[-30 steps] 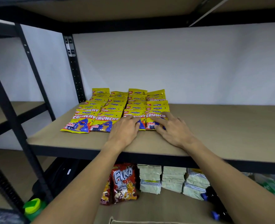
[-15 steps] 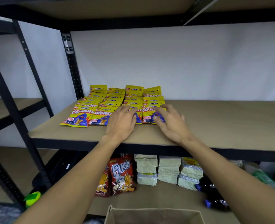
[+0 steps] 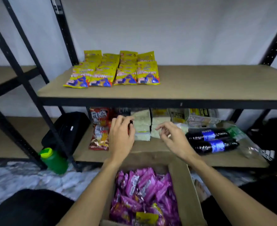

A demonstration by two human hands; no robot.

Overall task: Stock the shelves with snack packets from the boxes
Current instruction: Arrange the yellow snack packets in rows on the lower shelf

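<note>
Glossy crinkled purple packets (image 3: 142, 191) fill a rectangular cardboard box (image 3: 182, 186)

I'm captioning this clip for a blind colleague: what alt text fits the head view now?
A person's left hand and right hand hover, loosely curled, over an open cardboard box of purple packets. Yellow packets lie in four rows on the upper shelf; red packets, pale packs and two dark bottles sit on the lower shelf.

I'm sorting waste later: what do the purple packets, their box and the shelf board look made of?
The purple packets: likely glossy plastic film, crinkled with bright highlights. The box: matte brown cardboard, by its plain flap. The shelf board: seemingly matte fibreboard or particleboard, tan and grainless.
</note>
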